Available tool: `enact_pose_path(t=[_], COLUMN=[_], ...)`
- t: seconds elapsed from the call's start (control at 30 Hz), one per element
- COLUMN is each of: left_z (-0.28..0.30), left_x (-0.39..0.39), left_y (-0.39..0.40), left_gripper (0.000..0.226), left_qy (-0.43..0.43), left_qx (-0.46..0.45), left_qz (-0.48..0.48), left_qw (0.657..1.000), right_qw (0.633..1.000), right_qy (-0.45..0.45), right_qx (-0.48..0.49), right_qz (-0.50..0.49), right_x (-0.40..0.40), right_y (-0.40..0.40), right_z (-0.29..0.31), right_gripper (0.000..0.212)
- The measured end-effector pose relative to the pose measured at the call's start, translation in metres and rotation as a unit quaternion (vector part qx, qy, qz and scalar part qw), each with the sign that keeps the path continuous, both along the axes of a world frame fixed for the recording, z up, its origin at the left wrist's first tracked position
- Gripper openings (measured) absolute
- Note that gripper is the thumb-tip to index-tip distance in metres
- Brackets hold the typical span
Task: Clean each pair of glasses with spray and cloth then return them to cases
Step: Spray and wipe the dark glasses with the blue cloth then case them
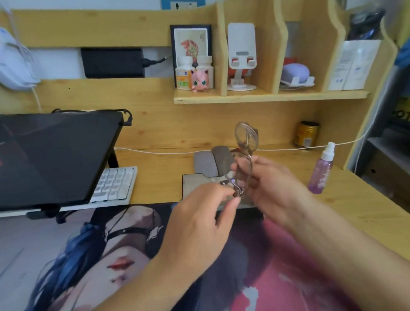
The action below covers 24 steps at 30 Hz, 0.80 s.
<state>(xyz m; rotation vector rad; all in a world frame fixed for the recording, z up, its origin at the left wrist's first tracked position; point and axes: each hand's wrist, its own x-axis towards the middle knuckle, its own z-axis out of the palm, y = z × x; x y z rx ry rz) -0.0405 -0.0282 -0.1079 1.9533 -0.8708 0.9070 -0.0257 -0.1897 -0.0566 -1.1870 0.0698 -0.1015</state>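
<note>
A pair of thin-framed glasses (245, 139) stands on end in the air above the desk, one lens up, the other low between my hands. My right hand (274, 186) grips the lower part of the frame from the right. My left hand (203, 217) pinches the frame's bottom end by the hinge with thumb and forefinger. Behind them lie grey glasses cases (205, 163) and a flat grey cloth (191, 184), both partly hidden by my hands. A purple spray bottle (321, 171) with a white nozzle stands upright on the desk to the right.
A tilted laptop (46, 157) on a stand and a white keyboard (116, 184) fill the left. A printed desk mat (133, 264) covers the front. A yellow tin (306, 133) and a white cable (281, 149) sit at the back. The shelf (267, 97) above holds small items.
</note>
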Motion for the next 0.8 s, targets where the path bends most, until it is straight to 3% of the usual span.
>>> enact_pose_path(t=[0.07, 0.1, 0.13, 0.2, 0.27, 0.37, 0.43, 0.6, 0.8], left_z=[0.007, 0.009, 0.009, 0.003, -0.007, -0.019, -0.021, -0.022, -0.022], left_x=[0.012, 0.021, 0.031, 0.047, 0.058, 0.068, 0.068, 0.064, 0.064], left_y=[0.021, 0.032, 0.043, 0.057, 0.060, 0.056, 0.052, 0.048, 0.047], left_gripper=[0.016, 0.014, 0.013, 0.015, 0.019, 0.021, 0.021, 0.023, 0.023], left_qy=[0.028, 0.060, 0.097, 0.163, 0.236, 0.318, 0.328, 0.333, 0.322], left_qx=[-0.040, -0.081, -0.118, -0.151, -0.166, -0.153, -0.127, -0.078, -0.035], left_qz=[0.047, 0.077, 0.106, 0.154, 0.158, 0.138, 0.126, 0.108, 0.091], left_qw=[0.998, 0.992, 0.983, 0.963, 0.944, 0.926, 0.928, 0.933, 0.942], right_qw=[0.988, 0.962, 0.914, 0.785, 0.685, 0.606, 0.586, 0.587, 0.520], right_qy=[-0.013, -0.029, -0.043, -0.062, -0.057, -0.057, -0.067, -0.087, -0.057], right_qx=[-0.150, -0.269, -0.397, -0.588, -0.669, -0.724, -0.739, -0.745, -0.790], right_qz=[0.024, 0.038, 0.068, 0.185, 0.284, 0.325, 0.326, 0.306, 0.321], right_x=[0.021, 0.032, 0.042, 0.058, 0.069, 0.084, 0.088, 0.089, 0.085], right_y=[-0.011, -0.020, -0.026, -0.029, -0.023, -0.007, -0.001, 0.004, -0.003], right_z=[0.023, 0.034, 0.043, 0.049, 0.041, 0.022, 0.016, 0.016, 0.011], right_gripper=[0.011, 0.012, 0.013, 0.013, 0.013, 0.014, 0.011, 0.006, 0.044])
